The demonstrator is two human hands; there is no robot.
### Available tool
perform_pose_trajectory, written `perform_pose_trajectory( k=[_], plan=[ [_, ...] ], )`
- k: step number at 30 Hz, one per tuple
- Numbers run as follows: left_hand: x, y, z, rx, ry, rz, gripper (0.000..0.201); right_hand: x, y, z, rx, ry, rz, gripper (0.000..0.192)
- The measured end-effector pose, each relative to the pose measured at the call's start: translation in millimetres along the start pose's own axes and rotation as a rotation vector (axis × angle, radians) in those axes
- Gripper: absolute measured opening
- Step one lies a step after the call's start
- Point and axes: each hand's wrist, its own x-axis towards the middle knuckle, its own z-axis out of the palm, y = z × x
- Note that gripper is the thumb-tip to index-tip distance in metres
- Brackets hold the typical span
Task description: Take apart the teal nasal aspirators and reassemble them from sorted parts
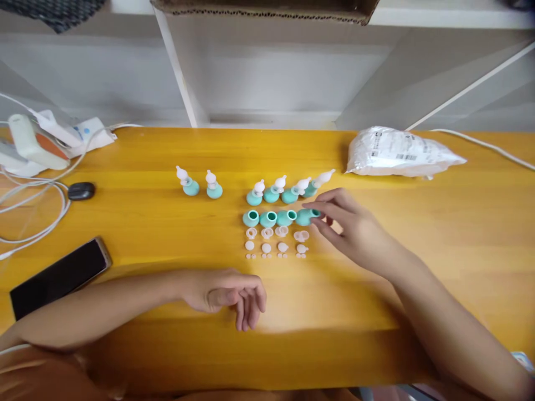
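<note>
My right hand (355, 225) has its thumb and fingertips around the mouth of a small teal round bottle (304, 217), the rightmost of a row of open-mouthed ones. Just below that row lie several clear plastic rings (267, 233), small white round caps (266, 248) and tiny discs (266, 256), set out in columns. Behind the row stand several teal bottles with white bulb tops (271, 192), some tilted. My left hand (234, 295) hangs over the table in front of these parts, fingers loosely bent and holding nothing.
Two more topped bottles (214, 189) stand apart to the left. A white plastic package (401, 153) lies at the back right. On the left are a phone (61, 275), a black mouse (81, 191), cables and a power strip (90, 133). A cardboard box (267, 10) overhangs at the top.
</note>
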Motion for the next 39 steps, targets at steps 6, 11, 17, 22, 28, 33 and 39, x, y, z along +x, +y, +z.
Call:
perform_pose_trajectory(
  k=[6,11,17,22,28,33,39],
  plan=[
    [-1.6,-3.2,-0.5,0.011,0.029,-0.036,0.090,3.3,12.2,14.7,0.091,-0.095,0.041,0.027],
    [-1.0,-3.3,-0.9,0.017,0.037,-0.034,0.090,1.2,7.1,3.4,0.061,-0.130,0.034,0.036],
    [0.1,-4.0,-1.3,0.023,0.030,-0.033,0.091,5.0,1.5,6.4,-0.088,-0.027,-0.030,0.035],
    [0.4,-1.2,-0.1,0.046,0.041,-0.038,0.091,11.6,-0.6,22.6,-0.176,0.028,-0.098,0.023],
    [0.7,-1.4,-0.7,0.069,0.032,-0.038,0.091,12.0,1.2,24.7,-0.178,0.053,-0.096,0.021],
    [0.6,-4.1,-2.1,0.053,0.033,-0.026,0.088,11.3,1.7,27.6,-0.162,0.035,-0.066,0.023],
    [-2.0,-3.7,-2.3,0.034,0.036,-0.042,0.088,12.1,-2.6,9.4,-0.193,0.202,-0.087,0.027]
  ],
)
